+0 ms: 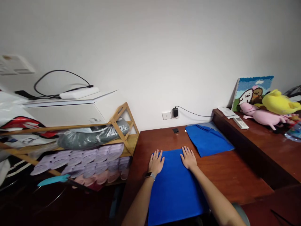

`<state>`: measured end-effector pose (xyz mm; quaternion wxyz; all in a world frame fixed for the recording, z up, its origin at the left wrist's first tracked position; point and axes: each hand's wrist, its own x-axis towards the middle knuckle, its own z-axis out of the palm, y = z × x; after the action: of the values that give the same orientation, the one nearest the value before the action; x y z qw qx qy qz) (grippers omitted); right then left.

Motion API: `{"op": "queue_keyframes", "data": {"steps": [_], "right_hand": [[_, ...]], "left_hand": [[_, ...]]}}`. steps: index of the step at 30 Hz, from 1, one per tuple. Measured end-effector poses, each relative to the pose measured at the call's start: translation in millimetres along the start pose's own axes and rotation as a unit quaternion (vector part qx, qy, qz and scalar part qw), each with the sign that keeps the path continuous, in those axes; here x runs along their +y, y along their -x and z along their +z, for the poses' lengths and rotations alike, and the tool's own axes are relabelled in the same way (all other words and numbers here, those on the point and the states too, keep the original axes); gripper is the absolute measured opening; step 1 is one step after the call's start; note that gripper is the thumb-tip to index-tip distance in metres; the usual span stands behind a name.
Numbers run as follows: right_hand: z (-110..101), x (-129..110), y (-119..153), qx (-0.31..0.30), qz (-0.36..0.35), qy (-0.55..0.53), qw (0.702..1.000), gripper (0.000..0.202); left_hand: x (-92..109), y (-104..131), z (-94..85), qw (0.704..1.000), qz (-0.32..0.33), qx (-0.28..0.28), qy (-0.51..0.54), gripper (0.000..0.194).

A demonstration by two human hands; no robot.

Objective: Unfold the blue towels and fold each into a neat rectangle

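A flat blue cloth [175,188] lies on the reddish-brown wooden table [225,175], its near edge reaching the table's front. My left hand [156,162], with a watch [150,174] on the wrist, rests flat at the cloth's far left corner, fingers stretched out. At the far right corner my right hand [188,158] lies flat as well, fingers spread. Neither hand grips anything. Beyond my right hand is a second blue cloth [208,139], folded, with a greyish transparent sheet partly under it.
Left of the table stands a wooden rack [131,142] with rows of lilac and pink slippers [89,160] and a white box [63,114] on top. A black plug [175,112] sits in the wall. Plush toys [263,116] and a remote control [241,123] are on the raised right surface.
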<state>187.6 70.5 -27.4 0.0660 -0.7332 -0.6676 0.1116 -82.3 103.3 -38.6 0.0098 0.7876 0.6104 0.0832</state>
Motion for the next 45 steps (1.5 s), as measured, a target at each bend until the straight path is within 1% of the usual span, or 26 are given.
{"op": "queue_keyframes", "data": {"steps": [1,3,6,8,10,12,13,16,18,19,20,22,24,25,27,28,30,32,35,36,37,38,39,41,43,45], "right_hand": [[-1.2,-2.4,0.4,0.001,0.005,0.0,1.0,0.07],[1.3,-13.7,6.1,0.021,0.007,-0.001,1.0,0.07],[18.2,-39.8,25.1,0.071,-0.042,-0.013,0.996,0.068],[31.4,-55.0,39.3,0.075,-0.085,-0.024,0.993,0.067],[36.9,-61.4,49.4,0.058,-0.099,-0.033,0.993,0.066],[30.0,-56.2,53.4,0.04,-0.081,-0.033,0.995,0.066],[22.5,-50.0,53.4,0.032,-0.064,-0.029,0.997,0.067],[-5.9,-26.6,52.4,0.001,-0.006,-0.022,1.0,0.066],[-18.0,-17.3,58.2,-0.001,0.007,-0.033,0.999,0.066],[-19.4,-17.0,64.4,0.013,-0.004,-0.042,0.999,0.067],[-17.3,-19.8,72.7,0.035,-0.025,-0.051,0.998,0.067],[-4.5,-33.5,93.7,0.073,-0.079,-0.064,0.992,0.066],[13.9,-51.5,116.0,0.068,-0.113,-0.072,0.989,0.065],[22.6,-59.1,125.6,0.055,-0.12,-0.074,0.989,0.065],[34.5,-66.1,138.5,0.032,-0.122,-0.073,0.989,0.065],[36.6,-64.6,141.1,0.028,-0.121,-0.071,0.99,0.065],[32.0,-51.8,139.5,0.026,-0.11,-0.061,0.992,0.066],[17.8,-31.4,133.1,0.022,-0.082,-0.047,0.995,0.066],[-7.7,-5.7,127.0,0.012,-0.027,-0.036,0.999,0.066],[-13.3,-2.8,127.9,0.014,-0.014,-0.037,0.999,0.066],[-16.1,-3.6,130.7,0.021,-0.007,-0.038,0.999,0.067],[-15.8,-8.2,135.4,0.034,-0.006,-0.04,0.999,0.067],[-12.3,-15.9,141.6,0.05,-0.012,-0.043,0.998,0.067],[2.4,-36.5,157.3,0.075,-0.034,-0.052,0.995,0.067],[21.7,-55.5,173.3,0.072,-0.054,-0.061,0.994,0.066],[37.4,-64.6,184.9,0.053,-0.063,-0.068,0.994,0.066]], "left_hand": [[0.9,0.1,-2.6,1.0,0.008,0.002,0.001,0.061],[10.4,5.9,-3.3,0.999,0.031,0.033,0.003,0.06],[36.3,26.7,9.8,0.993,0.078,0.089,0.012,0.059],[51.2,42.3,22.4,0.991,0.098,0.086,0.016,0.058],[55.8,52.5,29.5,0.993,0.098,0.069,0.018,0.057],[46.4,53.9,26.4,0.995,0.082,0.051,0.015,0.058],[36.6,51.6,21.2,0.997,0.07,0.041,0.012,0.058],[-2.7,42.1,-1.9,1.0,0.015,0.018,-0.007,0.059],[-22.3,42.8,-15.6,0.999,-0.005,0.038,-0.016,0.059],[-25.8,47.3,-19.8,0.998,-0.002,0.06,-0.017,0.058],[-23.9,54.9,-21.7,0.996,0.012,0.083,-0.015,0.058],[-5.5,77.5,-18.7,0.992,0.072,0.106,-0.004,0.058],[23.9,104.9,-9.9,0.988,0.134,0.082,0.009,0.057],[37.9,117.8,-5.0,0.987,0.149,0.061,0.013,0.057],[55.7,138.0,2.6,0.99,0.136,0.027,0.014,0.058],[57.3,144.6,4.4,0.993,0.114,0.018,0.012,0.058],[45.8,151.2,3.1,0.997,0.07,0.012,0.002,0.061],[20.2,151.8,-4.2,0.999,0.031,0.013,-0.012,0.063],[-18.5,148.2,-22.0,0.999,-0.02,0.02,-0.039,0.061],[-25.4,146.9,-28.3,0.998,-0.028,0.03,-0.049,0.06],[-27.3,146.0,-33.8,0.997,-0.029,0.047,-0.056,0.059],[-23.9,145.8,-37.8,0.996,-0.02,0.068,-0.056,0.059],[-15.4,146.6,-40.0,0.995,-0.002,0.09,-0.05,0.059],[12.8,151.5,-37.0,0.992,0.058,0.111,-0.022,0.058],[44.8,160.8,-25.5,0.989,0.122,0.085,0.005,0.057],[66.9,171.8,-10.6,0.988,0.145,0.048,0.015,0.057]]}}
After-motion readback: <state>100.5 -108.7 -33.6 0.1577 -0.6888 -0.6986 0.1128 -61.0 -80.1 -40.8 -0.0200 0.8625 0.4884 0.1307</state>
